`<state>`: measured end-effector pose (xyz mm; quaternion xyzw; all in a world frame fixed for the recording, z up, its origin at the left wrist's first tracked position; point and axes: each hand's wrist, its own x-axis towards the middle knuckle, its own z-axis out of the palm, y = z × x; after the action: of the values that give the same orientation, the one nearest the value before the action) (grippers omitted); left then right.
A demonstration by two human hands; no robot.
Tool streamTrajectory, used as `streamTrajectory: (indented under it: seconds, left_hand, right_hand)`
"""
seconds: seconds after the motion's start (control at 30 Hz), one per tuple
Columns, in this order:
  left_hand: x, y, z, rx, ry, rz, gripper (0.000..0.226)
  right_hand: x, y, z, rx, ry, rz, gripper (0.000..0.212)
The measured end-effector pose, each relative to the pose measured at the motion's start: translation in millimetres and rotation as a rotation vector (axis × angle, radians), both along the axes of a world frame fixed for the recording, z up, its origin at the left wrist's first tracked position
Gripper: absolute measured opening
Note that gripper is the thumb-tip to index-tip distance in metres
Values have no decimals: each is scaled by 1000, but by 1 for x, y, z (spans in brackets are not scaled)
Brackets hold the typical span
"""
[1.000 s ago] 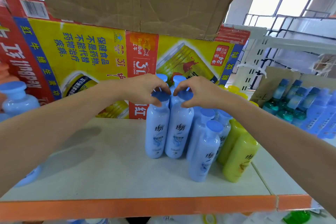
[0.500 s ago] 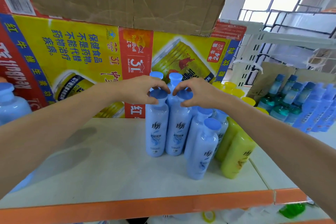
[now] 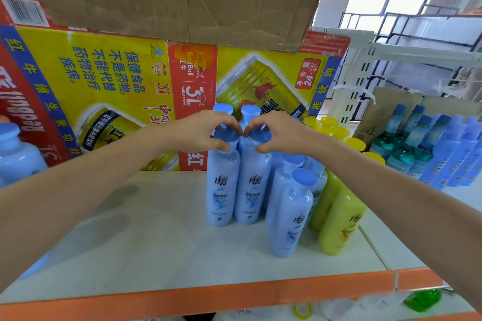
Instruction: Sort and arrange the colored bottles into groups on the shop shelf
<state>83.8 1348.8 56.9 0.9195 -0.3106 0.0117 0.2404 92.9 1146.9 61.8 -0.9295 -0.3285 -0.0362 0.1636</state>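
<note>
Grip staying same: left hand fingers still pinching left blue bottle cap, right hand fingers pinching right blue bottle cap; yellow bottles standing right of fingers.

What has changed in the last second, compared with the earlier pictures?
Little. The left hand still grips the cap of the left blue bottle, the right hand that of the right blue bottle; their fingertips came slightly closer. Both bottles stand where they stood, and the yellow bottles too.
</note>
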Motion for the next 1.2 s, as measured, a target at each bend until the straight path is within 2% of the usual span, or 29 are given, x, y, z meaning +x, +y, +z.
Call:
streamTrajectory:
  seconds: [0.2,0.33,0.53,1.2]
  left_hand:
    - [-4,6,-11,-96,-11,38,33]
    - [-4,9,-26,-38,-19,101,57]
    - [-5,4,-30,-123,-60,146,46]
    - [-1,0,-33,-162,-88,172,46]
  right_hand:
    - [1,3,-3,2,-3,-7,32]
    - [2,1,-8,39,23,-22,32]
    - [2,-3,-13,-1,44,-49,48]
    - [6,-4,-15,-41,0,-30,44]
